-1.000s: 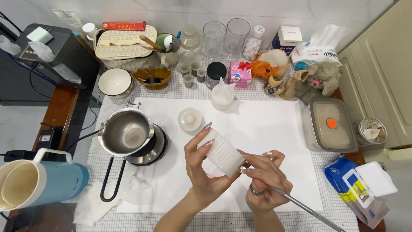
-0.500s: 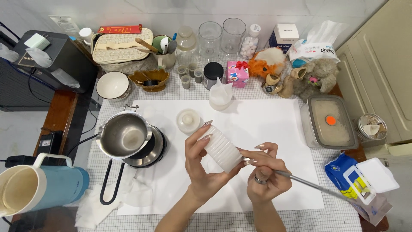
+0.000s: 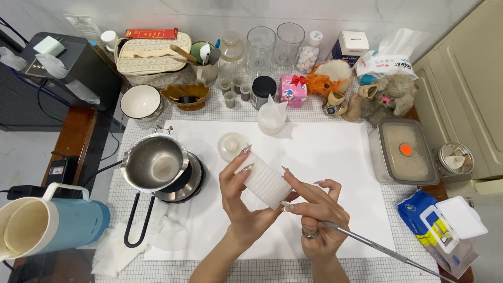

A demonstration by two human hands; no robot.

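My left hand [image 3: 239, 202] grips a white ribbed cylinder [image 3: 265, 182], a candle-like mould, tilted above the white sheet [image 3: 325, 157]. My right hand [image 3: 317, 212] holds a thin metal rod [image 3: 382, 249] whose tip meets the lower end of the cylinder; the rod's handle runs off to the lower right. A ring sits on one finger of that hand. Just beyond the cylinder lies a small round clear lid [image 3: 232, 145] on the sheet.
A steel saucepan [image 3: 154, 166] sits on a small burner at left, with a blue kettle [image 3: 50, 225] at the lower left. A lidded container [image 3: 403, 151], a wipes pack [image 3: 437, 236], jars, plush toys and a white cup [image 3: 272, 116] line the back and right.
Both hands with the cylinder have shifted slightly; the right hand's fingers have closed in against the cylinder's lower end, with the rod's tip now at it.
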